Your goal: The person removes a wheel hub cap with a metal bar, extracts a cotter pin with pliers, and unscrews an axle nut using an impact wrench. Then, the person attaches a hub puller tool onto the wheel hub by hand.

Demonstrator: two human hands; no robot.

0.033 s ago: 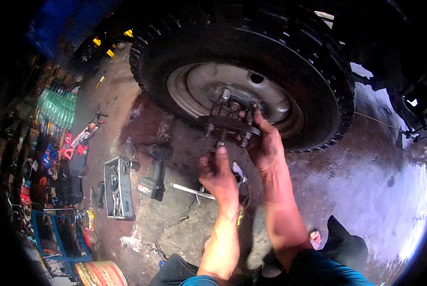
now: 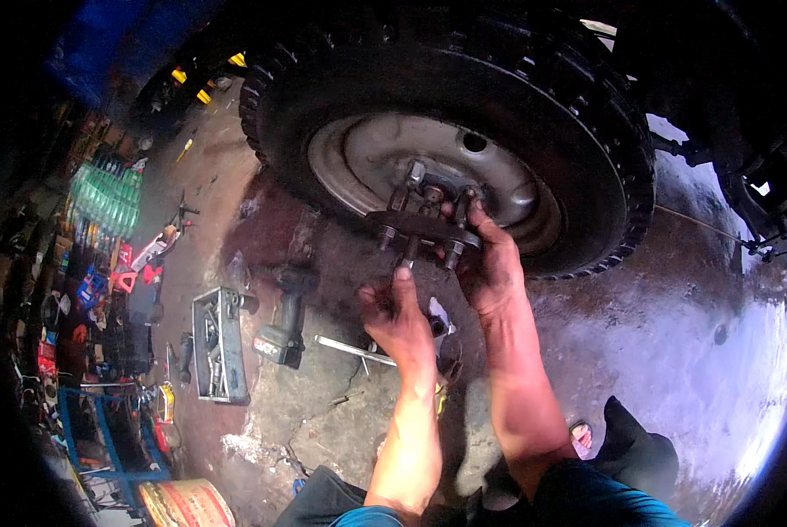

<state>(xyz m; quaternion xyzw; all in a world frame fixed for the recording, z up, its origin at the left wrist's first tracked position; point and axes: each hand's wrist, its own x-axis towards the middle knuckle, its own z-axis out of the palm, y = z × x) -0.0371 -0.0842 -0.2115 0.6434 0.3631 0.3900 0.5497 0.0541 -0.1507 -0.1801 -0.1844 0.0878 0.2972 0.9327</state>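
A dark steel puller [image 2: 428, 230] sits at the middle of the wheel, its bolts running through a thick crossbar and its legs reaching toward the hub. My right hand [image 2: 497, 263] grips the right end of this puller, with the thumb up along its leg. Just below the crossbar, my left hand [image 2: 402, 325] has its thumb tip at the lower end of the centre bolt [image 2: 410, 255]. The left fingers are partly curled and apart from the thumb, holding nothing that I can see. Around the puller is the silver-grey wheel rim [image 2: 349, 167] inside a black knobbly tire [image 2: 578, 167].
On the floor to the left lie a cordless power tool [image 2: 283, 329] and a grey metal tray [image 2: 202, 351] of sockets. A long light metal piece [image 2: 354, 350] lies beside my left wrist. Green bottles [image 2: 108, 200] and cluttered goods line the far left. A foot [image 2: 581, 435] shows at lower right.
My left hand has shifted slightly left, and its fingers have spread a little from the thumb. My right hand stays on the puller.
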